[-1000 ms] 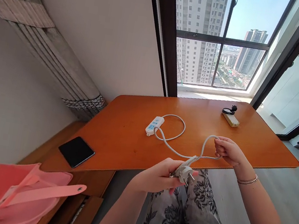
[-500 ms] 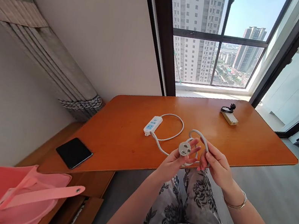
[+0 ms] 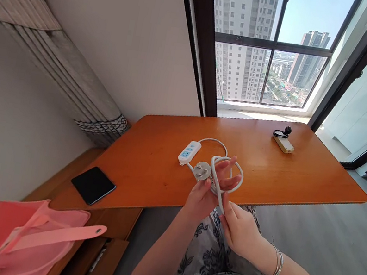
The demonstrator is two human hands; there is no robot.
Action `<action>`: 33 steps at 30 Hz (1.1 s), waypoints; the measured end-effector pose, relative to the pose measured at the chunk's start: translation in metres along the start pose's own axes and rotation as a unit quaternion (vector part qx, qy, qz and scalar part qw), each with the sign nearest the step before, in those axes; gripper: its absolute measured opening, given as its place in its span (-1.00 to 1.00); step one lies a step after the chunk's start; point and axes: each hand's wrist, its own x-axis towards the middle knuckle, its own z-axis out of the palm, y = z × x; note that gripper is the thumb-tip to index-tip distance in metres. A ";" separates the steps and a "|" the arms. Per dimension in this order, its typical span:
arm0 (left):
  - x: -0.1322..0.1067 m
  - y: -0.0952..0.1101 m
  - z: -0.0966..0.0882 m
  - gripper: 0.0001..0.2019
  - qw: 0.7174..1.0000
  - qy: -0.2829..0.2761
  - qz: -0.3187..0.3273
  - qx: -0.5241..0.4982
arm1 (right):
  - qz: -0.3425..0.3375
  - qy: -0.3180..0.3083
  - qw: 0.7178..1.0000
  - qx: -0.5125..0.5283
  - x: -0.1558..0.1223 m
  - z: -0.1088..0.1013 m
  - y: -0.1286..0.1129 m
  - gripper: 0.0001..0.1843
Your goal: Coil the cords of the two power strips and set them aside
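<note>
A white power strip lies on the orange wooden table, its white cord curling toward me. My left hand is raised over the table's near edge, holding the white plug with a loop of cord wound over its spread fingers. My right hand sits lower, nearer my lap, pinching the cord just below the loop.
A black phone rests on the table's left corner. A yellowish power strip with a coiled black cord lies at the far right. A pink bag sits at the lower left. A window rises behind the table.
My left hand has lifted and shifted left with the plug, and the cord now loops around its fingers. My right hand has dropped from beside the plug toward my lap, pulling the cord down.
</note>
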 end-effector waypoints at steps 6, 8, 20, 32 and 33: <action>-0.009 0.009 -0.010 -0.67 0.991 -0.052 0.084 -0.087 | 0.007 -0.113 0.994 0.009 -0.012 -0.001 0.003 -0.36; -0.013 0.018 -0.009 -0.68 0.989 -0.067 0.083 -0.104 | 0.036 -0.150 0.985 0.082 -0.012 -0.014 0.011 -0.61; -0.024 0.043 0.006 -0.77 0.963 -0.252 0.090 -0.027 | 0.220 -0.128 0.910 0.328 0.026 -0.067 0.079 -0.36; 0.022 0.021 -0.021 -0.64 0.926 -0.241 -0.099 0.274 | 0.351 -0.046 0.870 0.343 0.109 -0.072 0.100 -0.44; 0.024 0.021 -0.018 -0.67 0.909 -0.246 -0.111 0.319 | 0.348 -0.042 0.873 0.340 0.112 -0.071 0.099 -0.49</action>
